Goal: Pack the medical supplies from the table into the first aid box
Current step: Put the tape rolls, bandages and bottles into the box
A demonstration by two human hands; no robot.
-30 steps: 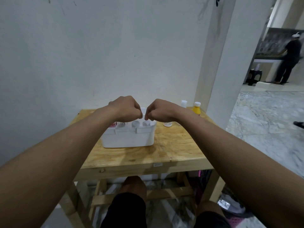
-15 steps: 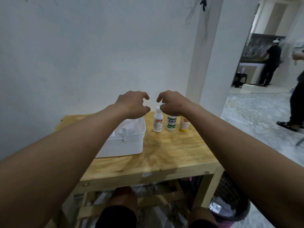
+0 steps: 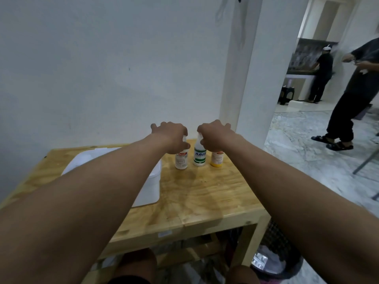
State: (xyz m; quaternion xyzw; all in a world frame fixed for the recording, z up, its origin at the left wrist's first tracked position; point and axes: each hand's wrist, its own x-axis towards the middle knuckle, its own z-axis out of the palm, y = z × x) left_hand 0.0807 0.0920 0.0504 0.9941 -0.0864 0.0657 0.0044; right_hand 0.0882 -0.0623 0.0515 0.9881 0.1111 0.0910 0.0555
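Nearest us, our bare knees sit under the light plywood table (image 3: 205, 193). Past its front edge, on the left, the white plastic first aid box (image 3: 150, 185) rests on the tabletop, mostly hidden by our left forearm. Further back stand three small bottles in a row, upright and close together: a white bottle with a red label (image 3: 181, 159), a white bottle with a green label (image 3: 199, 156) and a yellow bottle with an orange label (image 3: 217, 159). Our left hand (image 3: 171, 136) curls over the red-labelled bottle's top, our right hand (image 3: 215, 135) over the yellow one's; whether either grips, we cannot tell.
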